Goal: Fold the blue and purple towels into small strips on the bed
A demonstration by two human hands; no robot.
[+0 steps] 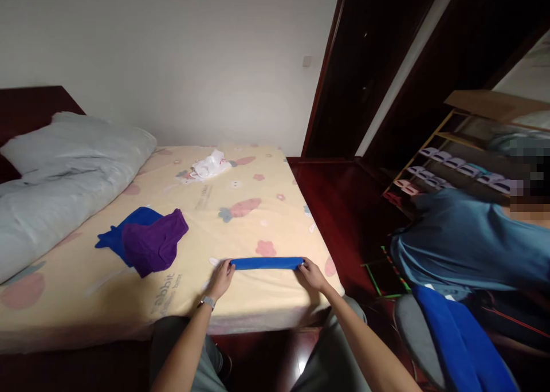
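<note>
A narrow folded blue cloth (pixel 266 263) lies flat near the front edge of the bed (pixel 258 174), which has a pale yellow patterned sheet. My left hand (pixel 221 279), with a watch on the wrist, pinches the strip's left end. At the right end my right hand (pixel 311 274) grips the cloth in the same way. Both sets of fingers are closed on the fabric.
A purple cloth (pixel 155 244) lies over another blue cloth (pixel 129 226) to the left. A grey duvet (pixel 60 174) fills the bed's left side; a white item (pixel 210 165) lies far back. Another person in blue (pixel 468 243) bends at the right beside a shoe rack (pixel 455 165) and blue fabric (pixel 459 334).
</note>
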